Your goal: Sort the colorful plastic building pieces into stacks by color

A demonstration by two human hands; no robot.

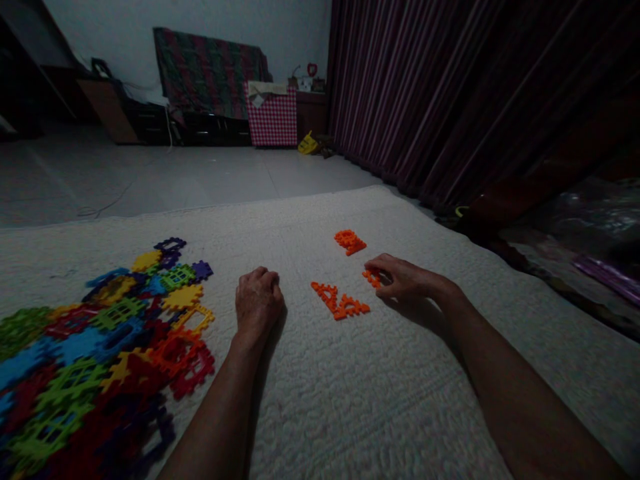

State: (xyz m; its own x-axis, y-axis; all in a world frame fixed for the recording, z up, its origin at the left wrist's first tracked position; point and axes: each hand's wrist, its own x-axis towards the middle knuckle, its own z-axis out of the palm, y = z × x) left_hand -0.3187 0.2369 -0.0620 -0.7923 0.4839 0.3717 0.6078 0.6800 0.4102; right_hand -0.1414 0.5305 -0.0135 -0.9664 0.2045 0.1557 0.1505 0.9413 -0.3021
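Observation:
My right hand (395,277) pinches a small orange toothed plastic building piece (371,277) between thumb and fingers, at the surface of the quilted mat. Just left of it lie orange toothed pieces (337,303) that form an angled shape, apart from the held one. Farther back sits another orange piece (350,241) with an opening in its middle. My left hand (259,299) rests on the mat with its fingers curled in, and nothing shows in it. It lies between the orange pieces and a big pile of mixed colored pieces (120,313).
The pale quilted mat (320,400) covers the floor in front of me. Purple curtains (400,87) hang on the right. Against the far wall stand low dark cabinets (210,127) and something under a red checked cloth (273,117), with a yellow object (307,143) beside it.

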